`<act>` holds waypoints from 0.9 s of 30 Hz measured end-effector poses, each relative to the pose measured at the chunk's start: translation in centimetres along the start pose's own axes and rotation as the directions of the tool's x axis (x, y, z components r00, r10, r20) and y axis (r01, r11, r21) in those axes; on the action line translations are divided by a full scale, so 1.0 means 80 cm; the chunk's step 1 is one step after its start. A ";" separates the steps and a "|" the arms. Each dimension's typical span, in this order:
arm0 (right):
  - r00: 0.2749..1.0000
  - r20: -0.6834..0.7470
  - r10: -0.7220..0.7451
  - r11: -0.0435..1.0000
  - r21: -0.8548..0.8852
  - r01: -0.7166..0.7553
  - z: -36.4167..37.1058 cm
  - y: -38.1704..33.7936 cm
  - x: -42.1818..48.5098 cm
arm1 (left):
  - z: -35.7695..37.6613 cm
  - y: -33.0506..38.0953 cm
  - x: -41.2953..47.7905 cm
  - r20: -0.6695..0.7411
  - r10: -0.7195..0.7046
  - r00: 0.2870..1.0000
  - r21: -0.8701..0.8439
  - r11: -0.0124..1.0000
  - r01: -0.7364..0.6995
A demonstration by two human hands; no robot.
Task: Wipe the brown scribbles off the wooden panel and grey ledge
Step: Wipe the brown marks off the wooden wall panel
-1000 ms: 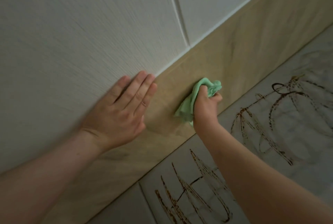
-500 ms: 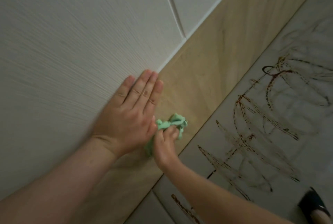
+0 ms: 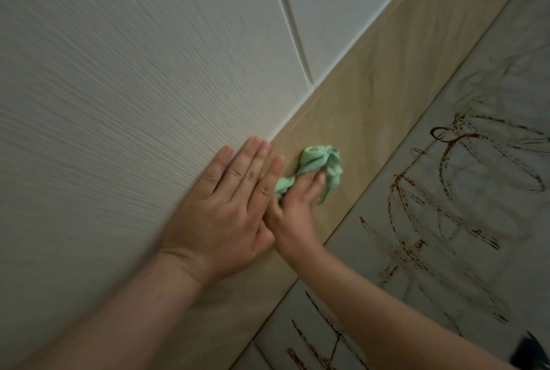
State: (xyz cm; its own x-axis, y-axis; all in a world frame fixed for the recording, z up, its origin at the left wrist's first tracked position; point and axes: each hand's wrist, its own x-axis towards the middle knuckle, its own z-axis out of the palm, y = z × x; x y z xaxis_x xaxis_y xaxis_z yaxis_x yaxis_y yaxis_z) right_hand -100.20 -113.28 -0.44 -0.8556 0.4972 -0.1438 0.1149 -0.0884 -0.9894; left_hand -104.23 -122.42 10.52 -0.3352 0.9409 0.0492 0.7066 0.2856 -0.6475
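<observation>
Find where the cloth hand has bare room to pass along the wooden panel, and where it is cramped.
Free: the panel up-right of the cloth, between the white wall and the ledge. Cramped: where the right hand sits tight beside the left hand, which lies flat on the wall.

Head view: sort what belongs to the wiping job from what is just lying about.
Job: green cloth, held by right hand; wooden panel under it; grey ledge; brown scribbles on the ledge; left hand, flat on the white wall.
Just there: the white wall itself; dark object at the bottom right, unidentifiable.
</observation>
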 end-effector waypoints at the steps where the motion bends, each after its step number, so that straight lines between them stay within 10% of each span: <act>1: 0.998 -0.061 0.022 1.000 0.012 -0.021 -0.011 -0.012 0.023 | -0.001 -0.001 0.002 -0.002 -0.002 1.000 -0.001 1.000 0.002; 6: 0.921 -0.289 0.260 0.963 0.148 -0.226 -0.085 -0.023 0.154 | 0.001 -0.001 -0.003 0.004 -0.007 1.000 0.018 1.000 0.007; 14: 0.980 0.032 0.196 0.981 -0.015 -0.196 0.028 0.035 -0.032 | 0.004 0.000 0.001 -0.004 -0.014 1.000 0.089 0.996 0.014; 21: 0.847 -0.276 0.454 0.886 0.244 -0.395 -0.073 0.029 0.111 | -0.004 0.001 -0.007 0.110 -0.012 0.994 0.107 0.994 0.000; 27: 0.864 -0.216 0.455 0.869 0.321 -0.377 -0.114 0.063 0.085 | -0.024 0.012 0.067 0.034 0.147 0.989 0.011 0.989 -0.147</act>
State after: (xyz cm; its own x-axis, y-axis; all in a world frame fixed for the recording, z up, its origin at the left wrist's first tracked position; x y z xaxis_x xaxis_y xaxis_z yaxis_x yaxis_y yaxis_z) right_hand -100.82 -102.51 -6.58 -0.5778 0.5759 -0.5784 0.2602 -0.5417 -0.7993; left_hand -104.14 -116.78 11.64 -0.2487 0.9659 -0.0718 0.7415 0.1422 -0.6557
